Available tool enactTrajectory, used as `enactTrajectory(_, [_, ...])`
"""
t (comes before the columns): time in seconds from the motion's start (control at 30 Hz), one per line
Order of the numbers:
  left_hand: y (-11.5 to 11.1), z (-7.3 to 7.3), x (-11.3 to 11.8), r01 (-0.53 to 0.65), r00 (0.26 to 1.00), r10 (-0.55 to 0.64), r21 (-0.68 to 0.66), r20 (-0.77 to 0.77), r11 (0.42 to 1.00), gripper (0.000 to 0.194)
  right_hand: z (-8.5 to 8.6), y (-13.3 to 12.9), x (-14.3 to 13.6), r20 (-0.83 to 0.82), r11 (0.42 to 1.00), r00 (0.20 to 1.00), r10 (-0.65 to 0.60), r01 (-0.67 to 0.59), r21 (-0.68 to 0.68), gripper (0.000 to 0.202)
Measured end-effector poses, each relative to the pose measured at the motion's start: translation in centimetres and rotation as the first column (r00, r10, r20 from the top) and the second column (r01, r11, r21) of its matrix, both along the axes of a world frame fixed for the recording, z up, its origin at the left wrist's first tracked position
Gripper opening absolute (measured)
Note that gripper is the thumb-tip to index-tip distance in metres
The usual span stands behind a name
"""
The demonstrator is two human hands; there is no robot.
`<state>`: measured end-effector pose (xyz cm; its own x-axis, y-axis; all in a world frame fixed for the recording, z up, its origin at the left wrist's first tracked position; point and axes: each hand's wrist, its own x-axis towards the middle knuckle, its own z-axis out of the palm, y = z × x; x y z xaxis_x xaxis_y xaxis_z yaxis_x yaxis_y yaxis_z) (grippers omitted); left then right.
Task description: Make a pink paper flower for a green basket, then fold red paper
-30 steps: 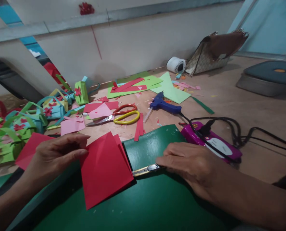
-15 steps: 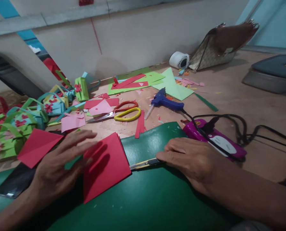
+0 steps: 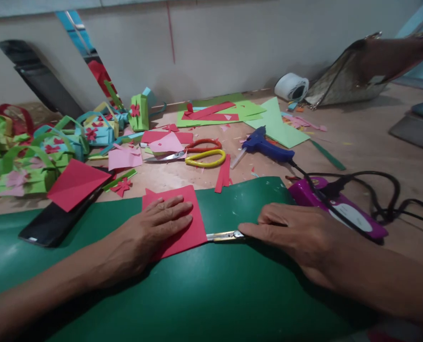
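At the far left sit our paper baskets [image 3: 36,156], and nearer us a phone [image 3: 54,223] lies half on the green mat [image 3: 211,294] with a loose red sheet [image 3: 76,183] resting over its top end.

Our left hand [image 3: 154,228] lies flat, fingers spread, pressing the folded red paper [image 3: 181,218] down on the mat; it grips nothing, only pins. The paper sits mid-mat, between our two hands. Just right of it the craft knife [image 3: 225,235] touches the paper's lower right edge, and our right hand [image 3: 296,232] is closed over its handle, index finger along the top.

The risk, as we judge it: the blade points toward our left fingers, which sit close to the edge being met. If the knife skids or the folded layers shift under light pressure, we may nick a fingertip or get a ragged cut.

Beyond, the brown tabletop [image 3: 375,156] is littered with scraps, scissors [image 3: 197,154], green sheets [image 3: 232,111] and a blue glue gun [image 3: 268,147]. Its cord runs to a purple power strip [image 3: 339,213] touching the mat's right corner, close to our knife hand; a snag there could jolt it. A tape roll [image 3: 291,86] and a bag [image 3: 361,71] stand by the pale wall.
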<state>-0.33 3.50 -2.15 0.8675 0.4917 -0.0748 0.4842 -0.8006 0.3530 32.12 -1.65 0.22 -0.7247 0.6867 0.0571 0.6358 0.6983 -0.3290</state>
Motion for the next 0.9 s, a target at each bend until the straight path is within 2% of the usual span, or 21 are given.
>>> enactTrajectory(0.13, [-0.1,0.2,0.2,0.002,0.999,-0.001,-0.015,0.037,1.000,0.057,0.0,-0.4,-0.3,0.000,0.999,1.000,0.022,-0.022,0.026,0.035])
enactTrajectory(0.27, [-0.2,0.5,0.5,-0.024,1.000,0.024,-0.027,-0.002,0.999,0.052,-0.1,-0.2,-1.0,0.002,0.997,0.999,0.036,-0.036,0.068,0.029])
enactTrajectory(0.4, [-0.2,0.5,0.4,-0.027,1.000,0.027,-0.017,-0.010,0.999,0.049,0.1,0.2,-1.2,0.033,0.999,0.998,0.044,-0.045,0.027,0.028])
enactTrajectory(0.57, [0.0,-0.4,-0.3,-0.005,0.999,0.007,-0.023,0.053,1.000,0.056,0.3,0.1,-1.0,0.034,0.997,0.997,0.070,-0.071,0.033,0.029])
enactTrajectory(0.9, [0.2,-0.9,-0.3,0.000,0.995,0.002,-0.030,0.097,1.000,0.050,0.4,-0.2,-1.7,0.009,1.000,1.000,0.027,-0.027,0.001,0.030])
